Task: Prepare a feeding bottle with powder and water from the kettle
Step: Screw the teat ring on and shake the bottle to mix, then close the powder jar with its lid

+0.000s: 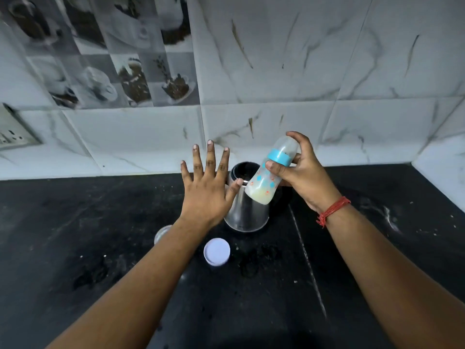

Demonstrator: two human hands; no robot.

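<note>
We judge the job nearly done: the feeding bottle (270, 173) is capped, milky liquid inside, so only mixing seems left. Our right hand (304, 172) grips it by the blue collar, tilted above the kettle (245, 210); our left hand (208, 185), fingers spread, holds nothing just beside the kettle.

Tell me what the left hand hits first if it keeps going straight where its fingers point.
Probably the tiled wall. The left hand, fingers spread, points forward and up, passing left of the steel kettle; only its thumb lies near the rim. Depth is unclear from this one view.
</note>
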